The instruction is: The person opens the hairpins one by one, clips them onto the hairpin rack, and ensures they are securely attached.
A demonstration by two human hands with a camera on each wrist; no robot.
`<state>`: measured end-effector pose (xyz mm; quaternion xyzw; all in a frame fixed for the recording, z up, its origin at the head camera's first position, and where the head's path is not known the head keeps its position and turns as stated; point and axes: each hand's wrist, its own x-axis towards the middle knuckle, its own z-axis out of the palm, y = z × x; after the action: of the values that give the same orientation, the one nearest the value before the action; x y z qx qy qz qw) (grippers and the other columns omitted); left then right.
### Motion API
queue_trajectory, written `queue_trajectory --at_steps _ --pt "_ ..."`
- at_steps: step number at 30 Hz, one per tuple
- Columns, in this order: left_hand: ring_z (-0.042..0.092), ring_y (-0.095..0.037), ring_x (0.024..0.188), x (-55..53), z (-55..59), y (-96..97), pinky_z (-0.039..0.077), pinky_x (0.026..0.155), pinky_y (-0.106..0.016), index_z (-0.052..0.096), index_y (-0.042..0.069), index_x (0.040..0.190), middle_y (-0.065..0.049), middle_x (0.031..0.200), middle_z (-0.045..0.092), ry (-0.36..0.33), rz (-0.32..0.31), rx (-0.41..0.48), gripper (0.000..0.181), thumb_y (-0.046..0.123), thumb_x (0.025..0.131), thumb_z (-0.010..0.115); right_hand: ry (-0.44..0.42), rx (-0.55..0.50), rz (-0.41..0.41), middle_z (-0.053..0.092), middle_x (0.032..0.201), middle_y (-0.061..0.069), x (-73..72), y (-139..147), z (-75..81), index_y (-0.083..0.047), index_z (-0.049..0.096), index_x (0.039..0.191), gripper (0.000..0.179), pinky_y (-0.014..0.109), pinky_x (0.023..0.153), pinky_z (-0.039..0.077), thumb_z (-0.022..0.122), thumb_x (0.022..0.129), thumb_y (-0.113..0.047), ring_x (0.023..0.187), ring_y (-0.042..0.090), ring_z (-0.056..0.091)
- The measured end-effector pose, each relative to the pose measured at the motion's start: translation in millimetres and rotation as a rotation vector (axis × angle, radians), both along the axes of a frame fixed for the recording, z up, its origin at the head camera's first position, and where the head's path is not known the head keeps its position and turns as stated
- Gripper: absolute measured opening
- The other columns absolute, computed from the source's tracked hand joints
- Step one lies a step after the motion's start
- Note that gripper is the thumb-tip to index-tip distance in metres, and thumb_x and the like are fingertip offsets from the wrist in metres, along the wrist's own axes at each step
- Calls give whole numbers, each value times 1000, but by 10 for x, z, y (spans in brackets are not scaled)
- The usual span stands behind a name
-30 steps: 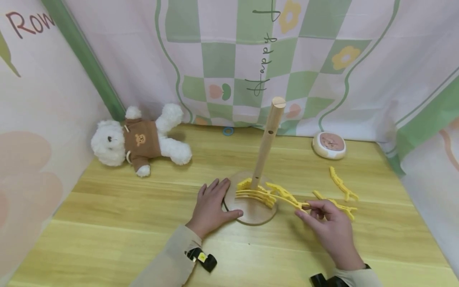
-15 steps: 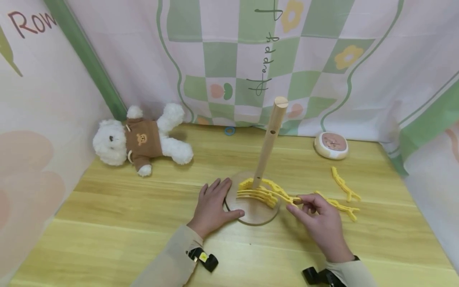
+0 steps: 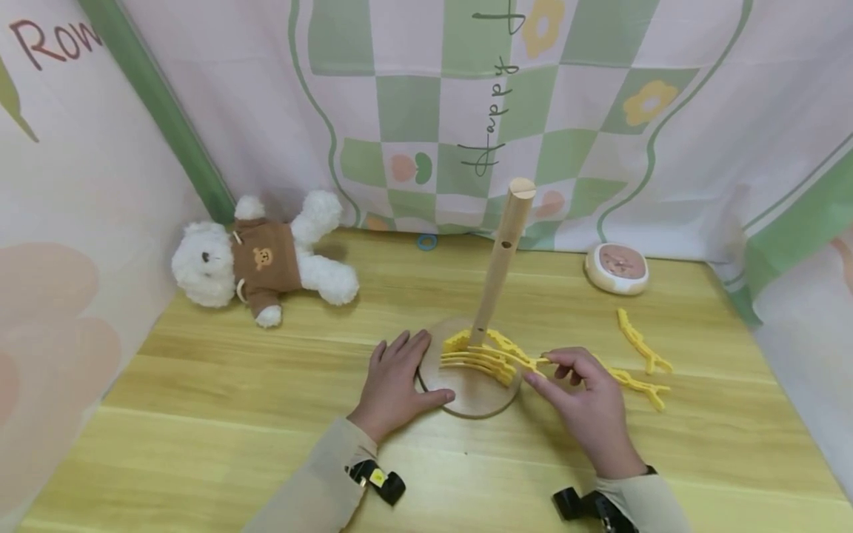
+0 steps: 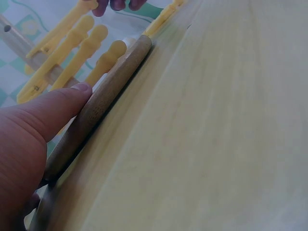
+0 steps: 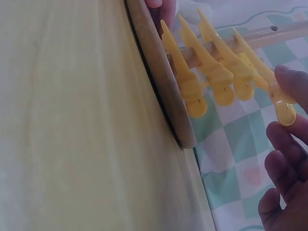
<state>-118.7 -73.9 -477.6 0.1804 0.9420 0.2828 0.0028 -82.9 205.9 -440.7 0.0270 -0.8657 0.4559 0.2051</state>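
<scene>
A wooden stand has a round base and an upright post with holes, leaning right in the head view. Several yellow curved plastic pieces sit in layers around the post's foot. My left hand rests on the base's left side, fingers spread, thumb on the rim. My right hand pinches the end of another yellow curved piece between thumb and fingertips. That piece lies above the layered ones, its far end at the post. Whether it touches them I cannot tell.
Two loose yellow pieces lie on the table to the right, one partly behind my right hand. A white plush toy in a brown top lies back left. A blue ring and a white rounded device are near the curtain.
My right hand has moved left with the yellow curved piece, bringing it over the base and up to the post. My left hand has stayed on the base.
</scene>
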Motion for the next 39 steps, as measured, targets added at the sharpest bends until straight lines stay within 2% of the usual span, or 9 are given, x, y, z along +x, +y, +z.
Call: queue_trajectory --at_steps 8,20,27,39 --pt "30 -31 148 6 7 0 15 119 -59 41 11 154 -3 159 39 12 -4 9 101 68 78 73 68 4 48 67 88 10 -41 -61 19 -6 75 94 30 20 68 43 91 69 -3 78 10 53" --pt "31 -31 148 9 12 26 16 118 -60 40 8 154 -5 159 39 23 -11 -31 102 68 78 73 49 13 26 66 87 9 -64 -71 37 -9 76 95 28 20 68 43 90 71 -5 78 11 52" --pt "30 -32 148 9 16 12 15 118 -61 39 8 154 -5 159 39 19 -14 -34 102 68 79 72 47 11 51 67 87 10 -94 -104 37 -8 76 95 28 18 69 42 90 71 -6 79 11 52" --pt "29 -31 148 -11 -15 14 15 118 -60 39 10 155 -4 160 38 14 -10 -40 102 70 78 71 45 63 86 69 93 -2 -161 -205 38 -10 77 97 27 26 70 43 90 73 -12 85 10 52"
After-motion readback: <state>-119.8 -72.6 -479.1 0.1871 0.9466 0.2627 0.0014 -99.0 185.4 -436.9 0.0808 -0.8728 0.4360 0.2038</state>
